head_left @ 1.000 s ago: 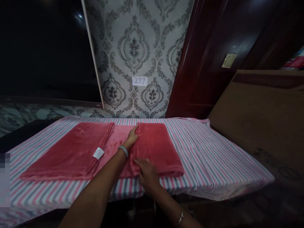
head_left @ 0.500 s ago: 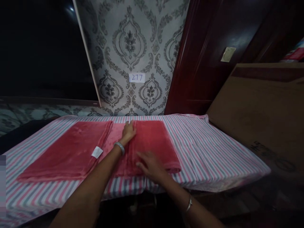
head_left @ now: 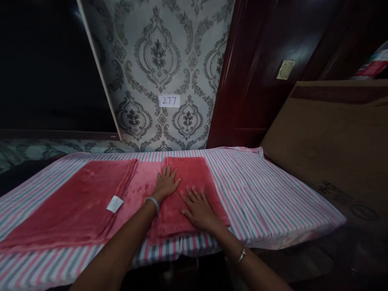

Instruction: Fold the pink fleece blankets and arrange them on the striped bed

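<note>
A red plush blanket [head_left: 72, 198] lies on the table with both its sides folded in toward a lighter pink middle strip. My left hand [head_left: 166, 184] rests on the inner edge of the right folded part, its fingers spread. Flat on that same part, nearer the front, is my right hand [head_left: 198, 208], also with fingers apart. Neither hand grips anything. A white label [head_left: 114, 204] shows at the inner edge of the left folded part.
A striped cloth [head_left: 257, 194] covers the table under the blanket. To the right stands a large cardboard box [head_left: 333, 133]. Behind are a patterned wall with a paper marked 277 [head_left: 169, 101], a dark screen [head_left: 51, 72] and a dark red door panel [head_left: 251, 76].
My left hand has moved slightly toward me and spread out on the fold. My right hand has come down flat on the blanket. The view has shifted a little.
</note>
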